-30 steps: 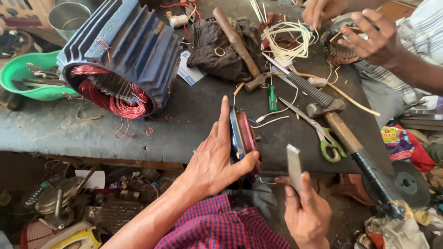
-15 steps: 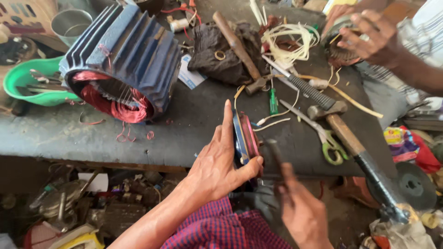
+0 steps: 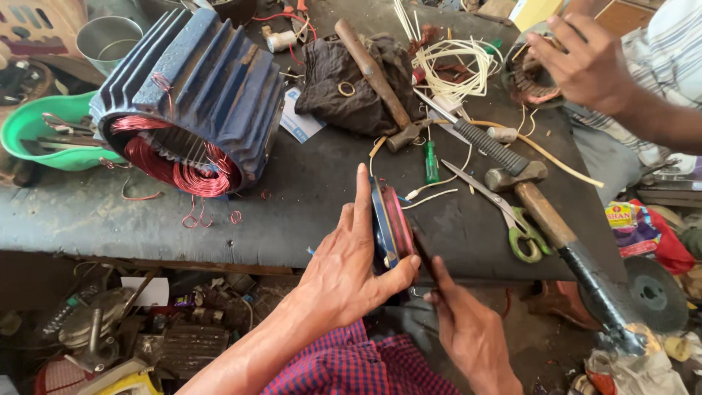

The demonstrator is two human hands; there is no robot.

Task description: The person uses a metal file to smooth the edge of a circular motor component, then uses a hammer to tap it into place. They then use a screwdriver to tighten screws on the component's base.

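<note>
Coil former (image 3: pixel 387 223) upright at bench (image 3: pixel 307 190) edge, L hand (image 3: pixel 344 274) gripping it, R hand (image 3: pixel 468 333) pinching dark strip beside.

Blue-and-pink flat part (image 3: pixel 391 223), upright on edge at bench edge

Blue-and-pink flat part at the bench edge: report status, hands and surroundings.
Left hand clamps the blue-and-pink flat part upright on the bench. Right hand holds a thin dark tool against it. Scissors and hammer lie alongside, apart.

A blue finned motor housing (image 3: pixel 194 95), two hammers (image 3: pixel 376 73), green-handled scissors (image 3: pixel 512 219) and a green bowl (image 3: pixel 29 132) lie around.
</note>
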